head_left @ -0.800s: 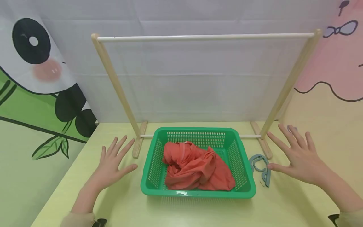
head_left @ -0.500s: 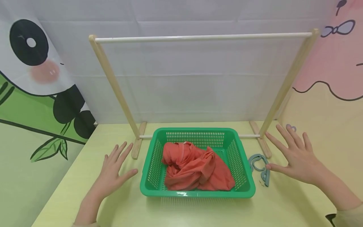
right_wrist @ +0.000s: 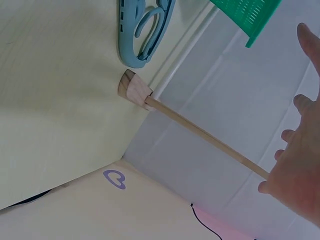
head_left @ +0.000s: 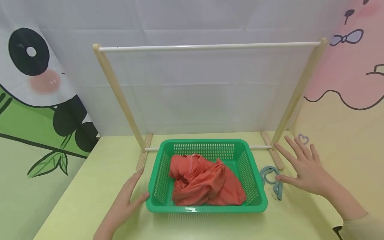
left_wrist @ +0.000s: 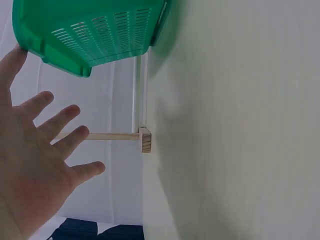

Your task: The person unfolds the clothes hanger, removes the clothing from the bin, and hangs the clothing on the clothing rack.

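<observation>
A crumpled red cloth (head_left: 210, 186) lies in a green plastic basket (head_left: 207, 209) at the middle of the table. My left hand (head_left: 121, 203) is beside the basket's left side, fingers extended. Its thumb tip appears to touch the rim, and the left wrist view shows the thumb against the green edge (left_wrist: 37, 47). On the other side my right hand (head_left: 309, 170) is spread in the air, apart from the basket and holding nothing. Below and left of it a blue-grey folding clothes hanger (head_left: 279, 190) rests on the table; the right wrist view shows the hanger (right_wrist: 129, 40) too.
Behind the basket stands a rack with a white top bar (head_left: 210, 47), wooden posts (head_left: 118, 93) and wooden feet (head_left: 144, 153). White and printed cloth walls (head_left: 339, 80) surround the pale yellow table (head_left: 99, 166).
My left hand has moved right, bringing its thumb to the basket's left rim. The right hand stays spread near the hanger. The head view has shifted slightly.
</observation>
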Demonstrator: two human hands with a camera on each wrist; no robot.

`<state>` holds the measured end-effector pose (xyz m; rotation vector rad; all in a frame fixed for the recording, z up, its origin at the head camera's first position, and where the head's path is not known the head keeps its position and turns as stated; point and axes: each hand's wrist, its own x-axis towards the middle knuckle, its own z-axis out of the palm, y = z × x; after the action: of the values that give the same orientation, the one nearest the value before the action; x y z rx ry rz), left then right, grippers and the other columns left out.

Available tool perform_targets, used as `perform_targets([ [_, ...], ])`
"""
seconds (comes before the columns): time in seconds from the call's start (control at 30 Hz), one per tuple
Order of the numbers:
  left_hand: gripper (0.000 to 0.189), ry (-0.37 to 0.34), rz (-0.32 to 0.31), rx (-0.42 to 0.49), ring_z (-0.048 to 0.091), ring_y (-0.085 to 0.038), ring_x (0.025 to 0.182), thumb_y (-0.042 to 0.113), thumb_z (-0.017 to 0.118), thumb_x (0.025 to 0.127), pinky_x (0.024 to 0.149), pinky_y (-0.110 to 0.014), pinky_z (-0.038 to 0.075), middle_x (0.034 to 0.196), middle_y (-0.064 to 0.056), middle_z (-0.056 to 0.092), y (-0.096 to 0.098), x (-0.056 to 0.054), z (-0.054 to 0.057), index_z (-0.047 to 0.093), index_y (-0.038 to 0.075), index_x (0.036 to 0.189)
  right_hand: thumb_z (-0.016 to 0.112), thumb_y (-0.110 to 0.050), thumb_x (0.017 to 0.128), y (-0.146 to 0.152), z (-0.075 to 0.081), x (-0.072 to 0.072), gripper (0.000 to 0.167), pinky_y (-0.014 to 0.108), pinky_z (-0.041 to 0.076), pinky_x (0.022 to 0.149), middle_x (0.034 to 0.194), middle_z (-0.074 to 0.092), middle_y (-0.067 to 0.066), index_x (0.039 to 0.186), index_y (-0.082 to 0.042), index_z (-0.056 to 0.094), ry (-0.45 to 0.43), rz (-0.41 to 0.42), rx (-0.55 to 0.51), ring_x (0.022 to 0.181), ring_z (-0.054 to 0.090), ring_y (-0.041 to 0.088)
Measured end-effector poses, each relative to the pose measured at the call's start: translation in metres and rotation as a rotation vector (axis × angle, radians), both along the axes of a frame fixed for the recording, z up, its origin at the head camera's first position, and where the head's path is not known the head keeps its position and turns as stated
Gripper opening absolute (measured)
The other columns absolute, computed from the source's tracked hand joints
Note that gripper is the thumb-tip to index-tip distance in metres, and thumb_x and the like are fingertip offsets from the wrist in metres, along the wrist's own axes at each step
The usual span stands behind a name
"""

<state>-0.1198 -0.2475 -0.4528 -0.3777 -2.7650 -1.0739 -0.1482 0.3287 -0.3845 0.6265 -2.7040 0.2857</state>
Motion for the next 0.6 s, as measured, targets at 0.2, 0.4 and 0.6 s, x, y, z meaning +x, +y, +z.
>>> perform_targets([
  [0.2, 0.065, -0.019, 0.026, 0.061, 0.039, -0.033, 0.139, 0.028, 0.064, 0.097, 0.105, -0.065, 0.038, 0.154, -0.007, 0.044, 0.01, 0.012, -0.008, 0.033, 0.025, 0.154, 0.08, -0.048, 0.076, -0.003, -0.005, 0.001, 0.096, 0.07, -0.008, 0.117, 0.165, 0.016, 0.016, 0.156, -0.025, 0.03, 0.001, 0.006, 0.016, 0.154, 0.004, 0.038],
  [0.4, 0.061, -0.029, 0.05, 0.129, 0.04, -0.015, 0.139, 0.029, 0.064, 0.097, 0.104, -0.063, 0.039, 0.148, -0.002, 0.049, 0.017, 0.02, -0.01, 0.035, 0.033, 0.151, 0.08, -0.048, 0.076, -0.003, -0.012, -0.001, 0.097, 0.07, -0.007, 0.117, 0.164, 0.018, 0.017, 0.155, -0.024, 0.031, 0.01, 0.009, 0.018, 0.154, 0.006, 0.038],
  [0.6, 0.059, -0.05, 0.036, 0.224, 0.036, 0.005, 0.135, 0.027, 0.062, 0.098, 0.102, -0.07, 0.039, 0.149, -0.007, 0.049, 0.021, 0.02, -0.007, 0.036, 0.032, 0.15, 0.078, -0.05, 0.077, -0.001, -0.018, -0.005, 0.097, 0.072, -0.007, 0.116, 0.166, 0.014, 0.013, 0.157, -0.025, 0.028, 0.017, 0.025, 0.021, 0.154, 0.006, 0.039],
])
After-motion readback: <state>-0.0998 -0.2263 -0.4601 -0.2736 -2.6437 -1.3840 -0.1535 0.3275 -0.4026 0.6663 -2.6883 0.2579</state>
